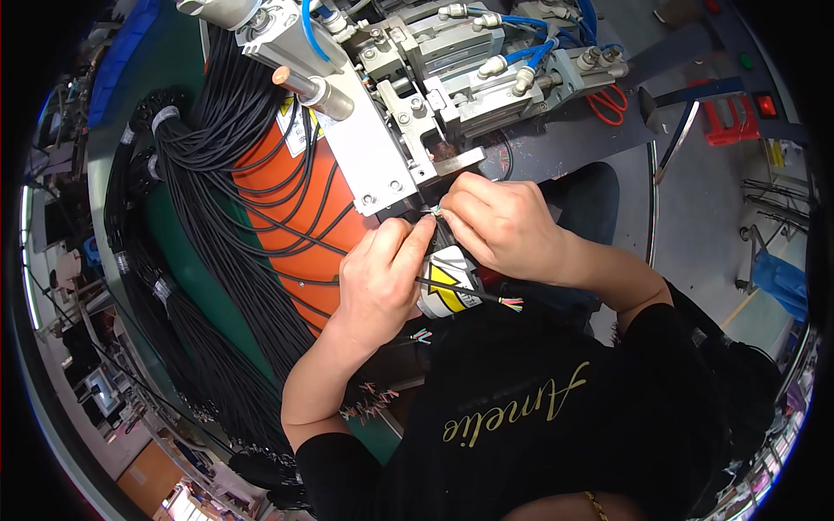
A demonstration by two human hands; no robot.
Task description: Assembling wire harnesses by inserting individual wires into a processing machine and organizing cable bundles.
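At the front edge of the metal pneumatic machine [382, 161], both hands meet with their fingertips almost touching. My left hand [380, 269] is closed, thumb and forefinger pinched at small thin wire ends [436, 210]. From the other side my right hand [508, 227] pinches at the same wire ends, its other fingers curled in. The fingers hide most of what they grip. A black cable [460, 291] comes out beside my left hand and ends in stripped multicoloured wires [512, 304]. Below it, another cable shows fanned coloured wire ends [421, 336].
Bundles of black cables [208, 200] lie on an orange surface [300, 227] and a green mat [169, 227] at the left. Blue air hoses [543, 48] run over the machine. A white label with a yellow arrow [450, 285] sits below my hands. A red-lit switch [765, 105] is at the far right.
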